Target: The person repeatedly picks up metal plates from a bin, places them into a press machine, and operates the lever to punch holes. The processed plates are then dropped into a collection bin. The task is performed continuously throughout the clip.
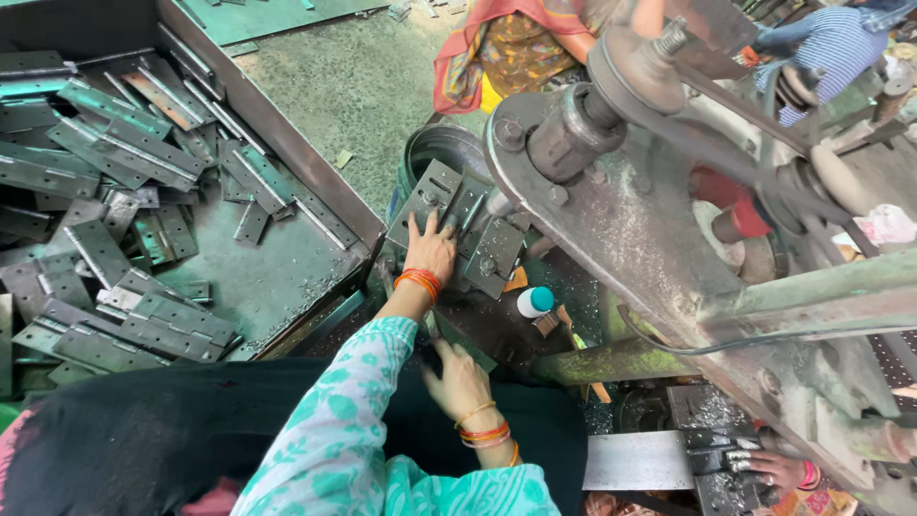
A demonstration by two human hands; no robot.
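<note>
At the edge of a heavy grey iron press machine, the left hand lies flat with fingers spread on a stack of grey-green steel hinge plates that sits just beside the machine's frame; it presses on them without closing around any. The right hand rests lower down, fingers loosely curled against a dark surface near the person's lap, and whether it holds anything cannot be told. Both wrists wear orange bangles. To the left, a large shallow metal tray holds many loose hinge plates. A small white bottle with a teal cap stands near the stack. Another person's hand shows at the lower right.
</note>
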